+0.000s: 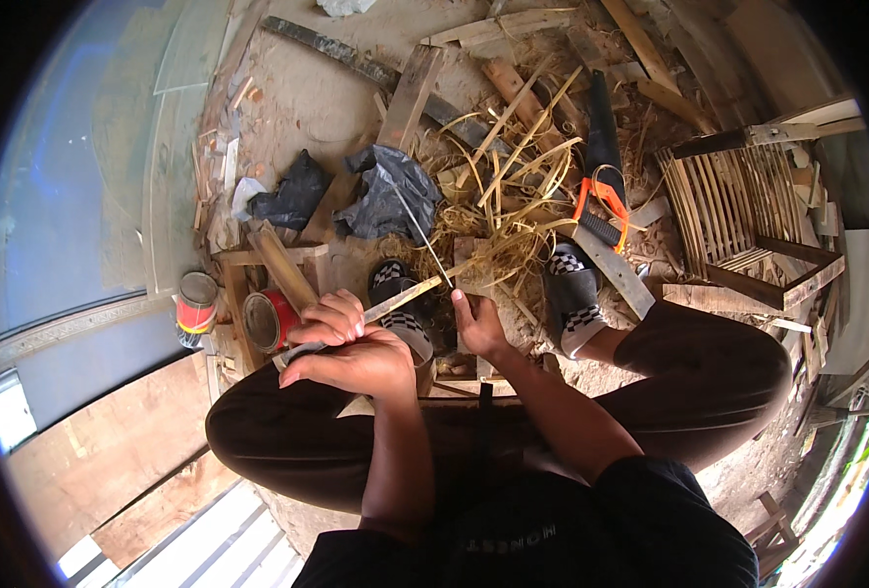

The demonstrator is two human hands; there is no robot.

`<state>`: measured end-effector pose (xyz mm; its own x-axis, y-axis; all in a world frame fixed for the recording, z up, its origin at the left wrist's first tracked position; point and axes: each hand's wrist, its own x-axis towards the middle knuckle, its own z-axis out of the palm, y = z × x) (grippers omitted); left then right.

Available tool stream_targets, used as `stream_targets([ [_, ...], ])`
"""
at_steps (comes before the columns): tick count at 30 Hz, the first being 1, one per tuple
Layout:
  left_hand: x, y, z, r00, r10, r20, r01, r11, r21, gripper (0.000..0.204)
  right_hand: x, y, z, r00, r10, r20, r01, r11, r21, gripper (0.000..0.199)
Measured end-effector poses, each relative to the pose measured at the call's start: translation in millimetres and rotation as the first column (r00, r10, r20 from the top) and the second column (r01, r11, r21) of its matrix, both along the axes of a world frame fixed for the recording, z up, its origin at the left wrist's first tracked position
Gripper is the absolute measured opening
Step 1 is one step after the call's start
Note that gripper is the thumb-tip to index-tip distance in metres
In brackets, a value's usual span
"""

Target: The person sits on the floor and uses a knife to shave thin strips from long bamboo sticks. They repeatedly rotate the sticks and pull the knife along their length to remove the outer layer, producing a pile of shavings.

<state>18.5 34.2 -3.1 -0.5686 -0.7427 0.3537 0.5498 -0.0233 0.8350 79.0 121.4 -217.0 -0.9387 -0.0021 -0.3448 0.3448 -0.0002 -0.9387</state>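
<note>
My left hand (pixel 351 348) is closed around a narrow pale wooden strip (pixel 407 299), which slants up to the right past my fingers. Its lower end shows beyond the heel of the hand. My right hand (pixel 480 325) grips a long, thin, straight blade-like tool (pixel 422 231) that points up and to the left. A dark bit shows where the tool meets my fingers; the handle is hidden in the fist. Near that spot the strip's tip meets or crosses the tool; I cannot tell whether they touch. Beneath both hands lies a heap of curled shavings (pixel 513 186).
A handsaw (pixel 606 147) with an orange-and-black handle lies beyond my right foot. Black plastic (pixel 391 194) lies left of the shavings. Red cans (pixel 265 321) stand by my left knee. A slatted wooden frame (pixel 738 211) is at right, among scattered boards (pixel 412 95).
</note>
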Motion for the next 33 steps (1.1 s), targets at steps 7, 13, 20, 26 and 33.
stream_targets([
  [7,-8,-4,2,0.998,0.047,0.048,-0.047,0.999,0.004,0.065,10,29,-44,0.910,0.061,0.410,-0.219,0.910,0.352,0.066],
  [13,-11,-4,2,0.991,0.117,0.068,-0.113,0.992,-0.061,0.065,-15,-4,43,0.993,0.119,0.013,-0.119,0.993,-0.010,0.052],
  [20,-8,-22,-2,0.980,0.168,0.103,-0.175,0.983,0.063,0.063,-1,-8,22,0.980,0.161,0.115,-0.180,0.968,0.176,0.052],
  [26,1,-11,-2,0.995,0.092,0.044,-0.093,0.995,0.020,0.066,-14,0,71,0.975,0.195,0.110,-0.212,0.960,0.185,0.051],
  [33,1,0,2,0.994,0.087,0.060,-0.089,0.996,0.026,0.063,-11,6,52,0.965,0.200,0.171,-0.237,0.944,0.229,0.055],
])
